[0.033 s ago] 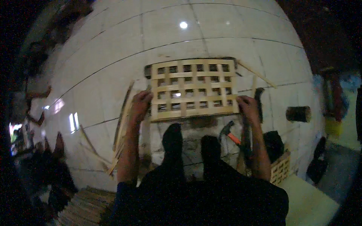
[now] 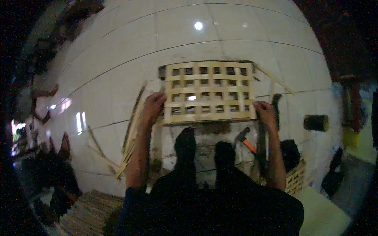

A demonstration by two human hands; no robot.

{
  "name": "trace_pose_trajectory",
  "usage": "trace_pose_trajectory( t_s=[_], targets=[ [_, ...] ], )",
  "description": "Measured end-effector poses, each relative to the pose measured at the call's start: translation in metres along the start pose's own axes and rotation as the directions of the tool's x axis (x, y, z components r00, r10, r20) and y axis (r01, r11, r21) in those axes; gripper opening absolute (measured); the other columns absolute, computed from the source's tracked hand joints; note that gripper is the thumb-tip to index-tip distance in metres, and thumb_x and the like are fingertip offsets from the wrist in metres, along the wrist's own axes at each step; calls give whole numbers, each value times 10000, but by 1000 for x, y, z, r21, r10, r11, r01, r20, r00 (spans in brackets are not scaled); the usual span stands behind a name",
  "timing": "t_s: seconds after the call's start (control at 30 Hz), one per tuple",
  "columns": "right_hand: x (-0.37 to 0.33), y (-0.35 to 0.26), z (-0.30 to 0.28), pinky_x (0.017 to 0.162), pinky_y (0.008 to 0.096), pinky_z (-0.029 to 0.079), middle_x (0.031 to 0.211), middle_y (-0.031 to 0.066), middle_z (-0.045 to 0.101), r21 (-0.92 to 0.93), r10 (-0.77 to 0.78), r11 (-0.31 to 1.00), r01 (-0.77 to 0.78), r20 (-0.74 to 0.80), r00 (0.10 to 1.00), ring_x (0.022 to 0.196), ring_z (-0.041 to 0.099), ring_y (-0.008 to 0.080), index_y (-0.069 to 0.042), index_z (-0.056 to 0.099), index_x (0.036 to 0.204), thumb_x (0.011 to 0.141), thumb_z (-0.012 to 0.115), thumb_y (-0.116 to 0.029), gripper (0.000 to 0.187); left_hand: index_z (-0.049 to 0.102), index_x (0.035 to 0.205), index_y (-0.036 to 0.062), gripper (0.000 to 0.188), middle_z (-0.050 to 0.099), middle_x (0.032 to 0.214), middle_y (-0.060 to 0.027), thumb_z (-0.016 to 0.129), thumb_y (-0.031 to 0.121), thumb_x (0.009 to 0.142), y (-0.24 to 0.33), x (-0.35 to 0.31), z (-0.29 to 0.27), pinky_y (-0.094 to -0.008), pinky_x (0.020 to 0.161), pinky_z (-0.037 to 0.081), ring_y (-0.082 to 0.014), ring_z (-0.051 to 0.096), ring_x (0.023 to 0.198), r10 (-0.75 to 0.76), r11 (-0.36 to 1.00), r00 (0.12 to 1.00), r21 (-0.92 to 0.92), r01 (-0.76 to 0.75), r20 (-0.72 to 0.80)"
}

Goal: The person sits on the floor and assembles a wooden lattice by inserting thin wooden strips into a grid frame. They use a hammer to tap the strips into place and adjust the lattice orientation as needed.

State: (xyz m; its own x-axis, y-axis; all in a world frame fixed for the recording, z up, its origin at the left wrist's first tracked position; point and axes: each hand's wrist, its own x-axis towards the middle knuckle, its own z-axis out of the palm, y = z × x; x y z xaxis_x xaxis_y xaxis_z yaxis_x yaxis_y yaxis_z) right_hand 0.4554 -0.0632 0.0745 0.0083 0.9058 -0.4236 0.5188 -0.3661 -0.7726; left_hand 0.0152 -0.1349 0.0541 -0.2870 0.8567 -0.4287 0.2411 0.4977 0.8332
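Right now I have my left hand and right hand clamped on opposite sides of the wooden lattice panel, flat on the tiled floor; squaring it seems next, hammer nearby.

Makeshift woodworking spot on a floor, looks like a small home or backyard workshop, dimly lit. Glossy white tiled floor serves as the work surface, with a slatted wooden lattice panel at centre, loose thin wood strips scattered at 9 o'clock, and a stack of more slats at 7 o'clock. A hammer with an orange handle lies at 4 o'clock beside a finished small wooden crate, and a dark roll, possibly tape, sits at 3 o'clock.
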Motion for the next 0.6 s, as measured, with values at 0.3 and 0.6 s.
trace_pose_trajectory(
  t_s=[0.3, 0.6],
  targets=[
    [13, 15, -8, 857, 329, 471, 987, 134, 695, -106, -81, 991, 80, -7, 997, 897, 629, 197, 15, 679, 1060, 874, 661, -366, 424, 666, 1037, -36, 260, 655, 810, -45, 668, 169, 877, 5, 3, 13, -256, 585, 473, -97, 568, 673, 40, 959, 999, -280, -38, 4],
    [9, 6, -9, 834, 301, 462, 954, 88, 689, -91, -63, 994, 62, -11, 998, 892, 605, 149, 16, 678, 1057, 889, 655, -304, 362, 651, 1085, -56, 301, 674, 860, -78, 659, 162, 878, 6, 2, 14, -273, 643, 515, -132, 609, 712, -49, 982, 999, -185, 46, -14]
  ],
)
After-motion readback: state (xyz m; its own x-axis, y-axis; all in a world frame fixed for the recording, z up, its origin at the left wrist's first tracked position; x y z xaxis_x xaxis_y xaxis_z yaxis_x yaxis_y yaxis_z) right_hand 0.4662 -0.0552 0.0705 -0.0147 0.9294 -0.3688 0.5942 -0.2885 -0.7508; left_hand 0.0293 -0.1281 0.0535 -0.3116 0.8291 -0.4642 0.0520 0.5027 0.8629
